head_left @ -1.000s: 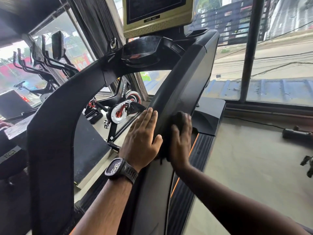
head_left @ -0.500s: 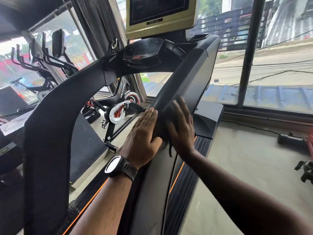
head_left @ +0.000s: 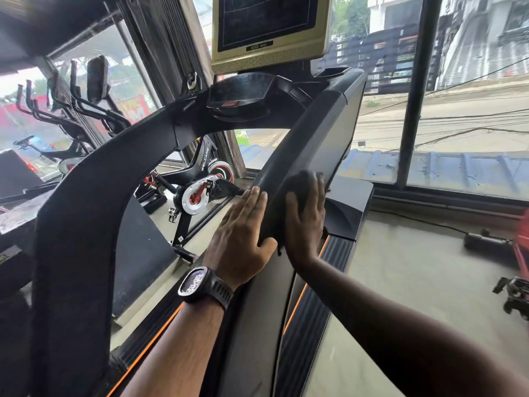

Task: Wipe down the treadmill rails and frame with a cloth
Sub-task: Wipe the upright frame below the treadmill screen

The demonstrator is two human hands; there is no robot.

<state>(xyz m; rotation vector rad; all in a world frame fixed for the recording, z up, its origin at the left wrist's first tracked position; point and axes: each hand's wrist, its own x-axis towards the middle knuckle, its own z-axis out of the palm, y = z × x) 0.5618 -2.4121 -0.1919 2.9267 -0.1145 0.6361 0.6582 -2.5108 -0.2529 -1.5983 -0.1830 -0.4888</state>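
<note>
Right hand (head_left: pixel 306 222), fingers straight and close together, presses the one dark cloth (head_left: pixel 299 180) on the treadmill's right rail (head_left: pixel 303 138), higher than a second ago; the cloth bunches past the fingertips. Left hand (head_left: pixel 242 242), fingers together, one watch (head_left: pixel 200 285) at its wrist, stays flat just beside. The second rail (head_left: pixel 86 210) stands well left.

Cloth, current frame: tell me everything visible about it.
The cloth is dark, almost black, soft-looking fabric, bunched on the outer face of the treadmill's right rail. The right hand presses it to the rail with straight fingers and hides most of it; a bunch shows above the fingertips, a thin tail hangs below the palm.
</note>
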